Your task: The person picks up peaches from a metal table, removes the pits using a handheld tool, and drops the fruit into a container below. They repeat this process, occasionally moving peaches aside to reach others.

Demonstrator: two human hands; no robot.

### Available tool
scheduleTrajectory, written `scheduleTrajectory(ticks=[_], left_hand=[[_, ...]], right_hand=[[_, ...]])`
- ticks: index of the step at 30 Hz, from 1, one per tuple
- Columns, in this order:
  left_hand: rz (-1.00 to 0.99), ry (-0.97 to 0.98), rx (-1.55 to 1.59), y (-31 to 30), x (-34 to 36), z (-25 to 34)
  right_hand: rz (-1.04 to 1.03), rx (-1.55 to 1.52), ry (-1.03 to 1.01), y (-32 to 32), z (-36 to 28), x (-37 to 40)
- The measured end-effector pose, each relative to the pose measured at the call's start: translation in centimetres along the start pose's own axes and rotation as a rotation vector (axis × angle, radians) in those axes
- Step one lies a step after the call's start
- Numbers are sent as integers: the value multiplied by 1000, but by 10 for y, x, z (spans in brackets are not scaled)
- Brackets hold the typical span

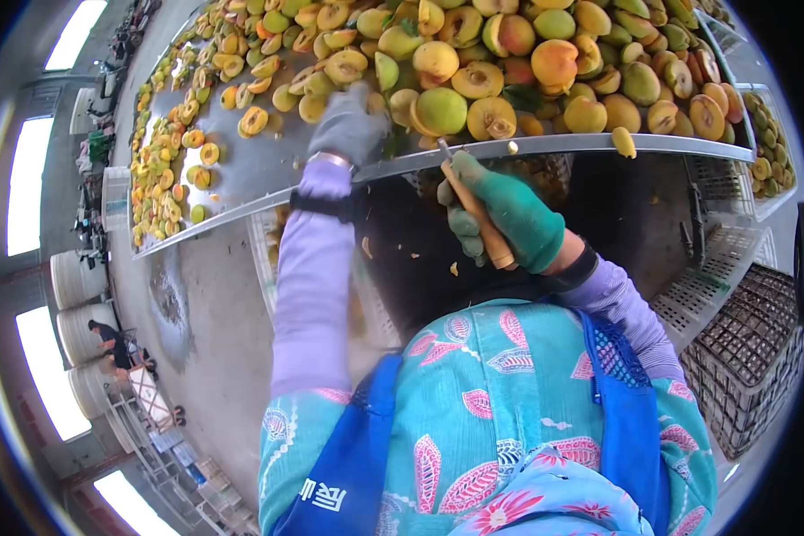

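My left hand (348, 125), in a grey glove, reaches onto the metal table (268, 170) among halved peaches (478, 80) and whole ones (441, 109); its fingers are bent over the fruit, and whether they grip one is hidden. My right hand (509, 219), in a green glove, is closed around the wooden handle of a small knife (473, 214) just below the table's front edge, blade pointing up toward the rim. A fruit piece (623, 141) sits on that edge.
Plastic crates (741, 357) stand stacked at the right under the table. White barrels (76, 277) and another person (107, 338) are far off at the left. Concrete floor (205, 322) lies below the table.
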State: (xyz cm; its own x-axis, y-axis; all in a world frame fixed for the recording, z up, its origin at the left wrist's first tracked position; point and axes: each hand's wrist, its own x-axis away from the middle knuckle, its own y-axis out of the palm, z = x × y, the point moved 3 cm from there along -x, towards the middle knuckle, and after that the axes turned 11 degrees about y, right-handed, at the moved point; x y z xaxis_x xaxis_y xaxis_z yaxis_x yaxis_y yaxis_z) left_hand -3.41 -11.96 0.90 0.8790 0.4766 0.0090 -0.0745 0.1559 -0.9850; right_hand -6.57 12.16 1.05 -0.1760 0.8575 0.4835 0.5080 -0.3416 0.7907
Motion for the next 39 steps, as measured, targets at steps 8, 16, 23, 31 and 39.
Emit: scheduleTrajectory(ticks=[8,16,23,31,39], left_hand=[[257,0,1046,-20,63,24],[471,112,1221,-10,79,68],[629,10,1334,11,82,68],[401,-150,1485,-1,75,71],[156,-73,1599,5,63,73]], right_hand=[[542,915,-599,8,-10,-36],[555,891,-533,-3,0,-43],[384,575,-493,9,11,-53],[277,654,-638,-11,10,-65],[-74,-255,84,25,13,-31]])
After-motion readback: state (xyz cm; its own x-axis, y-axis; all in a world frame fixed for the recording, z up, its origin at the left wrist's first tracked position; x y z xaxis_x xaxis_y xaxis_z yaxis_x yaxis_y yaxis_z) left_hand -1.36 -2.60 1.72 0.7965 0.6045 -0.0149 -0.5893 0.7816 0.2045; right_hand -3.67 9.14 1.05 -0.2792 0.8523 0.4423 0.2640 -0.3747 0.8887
